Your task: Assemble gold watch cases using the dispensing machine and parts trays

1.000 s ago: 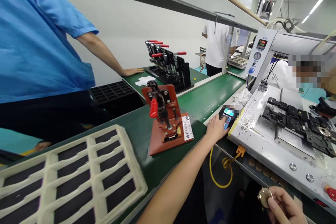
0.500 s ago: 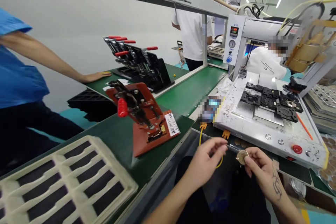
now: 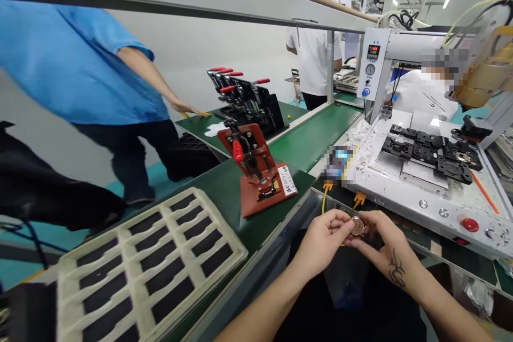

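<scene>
While both hands are bunched together, the grip is pinched shut on a small brass disc (image 3: 356,225). The left hand (image 3: 320,238) has fingertips on its left rim, and the right hand (image 3: 380,248) cups it from the other side. That puts the disc in mid-air, off the near edge of the green tabletop (image 3: 316,144) and just below the front edge of the white machine bed (image 3: 401,192). It's not resting on anything.

Progress-wise, I'd say this is early to middle. The disc is picked up and being fiddled with, but it hasn't been seated anywhere. The red clamp jig (image 3: 260,181) near the tabletop's near edge sits untouched, and so do the black fixtures (image 3: 433,152) on the machine bed.

Being round, the disc has no real long axis. Its flat face tilts up toward the camera, with the rim running roughly left to right between the hands. Can't make out any detail on the face.

Further out, a yellow cable (image 3: 324,203) hangs just behind the hands, and a white pocketed tray (image 3: 152,262) lies at the near left. A person in a blue shirt (image 3: 80,64) leans a hand on the far edge.
</scene>
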`<move>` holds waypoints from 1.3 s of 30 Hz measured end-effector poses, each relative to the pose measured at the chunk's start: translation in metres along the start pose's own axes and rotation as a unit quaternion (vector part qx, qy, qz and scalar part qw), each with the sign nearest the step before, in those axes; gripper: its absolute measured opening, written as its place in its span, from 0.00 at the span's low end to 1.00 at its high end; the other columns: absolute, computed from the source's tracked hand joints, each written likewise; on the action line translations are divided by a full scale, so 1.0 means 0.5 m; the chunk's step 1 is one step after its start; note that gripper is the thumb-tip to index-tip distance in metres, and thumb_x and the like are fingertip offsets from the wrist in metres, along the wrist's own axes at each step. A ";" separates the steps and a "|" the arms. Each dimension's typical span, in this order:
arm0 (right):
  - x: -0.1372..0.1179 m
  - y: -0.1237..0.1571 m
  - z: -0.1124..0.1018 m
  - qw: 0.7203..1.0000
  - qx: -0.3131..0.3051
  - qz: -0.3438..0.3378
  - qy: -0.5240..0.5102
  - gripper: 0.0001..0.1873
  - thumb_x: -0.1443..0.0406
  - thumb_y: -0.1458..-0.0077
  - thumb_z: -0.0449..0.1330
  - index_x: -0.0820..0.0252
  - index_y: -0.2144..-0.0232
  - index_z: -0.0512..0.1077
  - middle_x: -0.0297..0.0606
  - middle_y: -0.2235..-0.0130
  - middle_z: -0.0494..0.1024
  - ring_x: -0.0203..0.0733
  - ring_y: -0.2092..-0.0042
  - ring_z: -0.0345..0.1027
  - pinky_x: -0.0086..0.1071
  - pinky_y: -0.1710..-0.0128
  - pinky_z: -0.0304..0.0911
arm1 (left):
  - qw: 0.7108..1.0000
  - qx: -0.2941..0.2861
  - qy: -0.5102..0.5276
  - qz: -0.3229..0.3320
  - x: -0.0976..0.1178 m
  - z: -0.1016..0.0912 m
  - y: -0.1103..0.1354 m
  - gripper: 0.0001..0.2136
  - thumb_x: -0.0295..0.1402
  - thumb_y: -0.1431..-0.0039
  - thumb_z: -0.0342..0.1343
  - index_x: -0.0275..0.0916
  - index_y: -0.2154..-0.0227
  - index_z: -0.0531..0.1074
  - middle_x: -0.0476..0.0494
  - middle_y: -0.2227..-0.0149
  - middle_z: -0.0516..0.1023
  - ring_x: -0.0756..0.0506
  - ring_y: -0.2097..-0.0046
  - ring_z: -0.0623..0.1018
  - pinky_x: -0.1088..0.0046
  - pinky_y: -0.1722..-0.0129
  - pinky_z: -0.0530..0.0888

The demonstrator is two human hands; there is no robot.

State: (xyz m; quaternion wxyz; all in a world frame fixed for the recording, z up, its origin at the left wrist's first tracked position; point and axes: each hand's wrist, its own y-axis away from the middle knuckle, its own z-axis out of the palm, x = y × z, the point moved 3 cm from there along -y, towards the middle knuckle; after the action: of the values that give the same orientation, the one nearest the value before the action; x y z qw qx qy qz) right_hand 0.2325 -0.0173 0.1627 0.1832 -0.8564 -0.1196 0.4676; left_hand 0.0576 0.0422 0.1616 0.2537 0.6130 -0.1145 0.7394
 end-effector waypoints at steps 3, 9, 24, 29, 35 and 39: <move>-0.003 0.001 0.012 0.997 -0.010 -0.063 0.041 0.20 0.60 0.33 0.68 0.51 0.41 0.75 0.47 0.47 0.82 0.51 0.51 0.80 0.42 0.50 0.78 | 1.000 0.028 0.010 -0.003 -0.010 0.000 0.012 0.25 0.55 0.45 0.73 0.37 0.63 0.77 0.41 0.65 0.87 0.44 0.63 0.86 0.69 0.59 0.82; -0.009 -0.028 0.013 0.994 -0.004 -0.109 0.031 0.17 0.63 0.35 0.68 0.51 0.45 0.75 0.44 0.54 0.83 0.47 0.62 0.79 0.38 0.62 0.77 | 0.973 0.093 -0.168 0.130 0.069 -0.040 0.058 0.12 0.44 0.34 0.66 0.42 0.58 0.81 0.41 0.57 0.88 0.40 0.56 0.86 0.62 0.52 0.81; -0.041 -0.196 0.087 0.997 -0.042 -0.034 -0.061 0.18 0.56 0.38 0.68 0.57 0.50 0.75 0.33 0.69 0.75 0.41 0.71 0.67 0.35 0.72 0.64 | 0.695 0.190 -0.530 0.448 0.421 -0.279 -0.002 0.28 0.49 0.25 0.48 0.45 0.82 0.54 0.53 0.81 0.58 0.47 0.76 0.63 0.67 0.70 0.65; -0.065 -0.238 0.147 0.994 -0.039 -0.079 -0.059 0.17 0.57 0.39 0.68 0.57 0.51 0.75 0.33 0.68 0.74 0.41 0.70 0.67 0.35 0.70 0.64 | 0.788 0.262 -0.335 0.446 0.538 -0.332 -0.047 0.23 0.50 0.22 0.48 0.43 0.73 0.63 0.52 0.76 0.66 0.49 0.74 0.70 0.70 0.68 0.70; -0.037 -0.240 0.172 0.994 -0.034 -0.084 -0.062 0.16 0.59 0.41 0.68 0.57 0.52 0.76 0.32 0.69 0.72 0.40 0.71 0.66 0.33 0.72 0.63 | 0.827 0.365 -0.296 0.310 0.511 -0.475 -0.001 0.06 0.37 0.29 0.60 0.41 0.56 0.74 0.39 0.52 0.81 0.40 0.49 0.79 0.61 0.48 0.76; -0.018 -0.248 0.182 0.994 -0.034 -0.088 -0.054 0.15 0.60 0.42 0.69 0.57 0.54 0.75 0.31 0.70 0.72 0.40 0.71 0.66 0.34 0.71 0.64 | 0.899 0.302 -0.266 0.171 0.349 -0.486 0.076 0.12 0.42 0.40 0.68 0.39 0.68 0.77 0.42 0.68 0.82 0.39 0.61 0.82 0.60 0.58 0.80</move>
State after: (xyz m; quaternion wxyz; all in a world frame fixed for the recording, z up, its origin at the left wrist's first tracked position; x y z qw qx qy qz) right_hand 0.1467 0.1099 0.1770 0.1878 -0.8218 -0.2195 0.4911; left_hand -0.1889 0.1678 0.2814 -0.1139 0.8053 -0.0518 0.5795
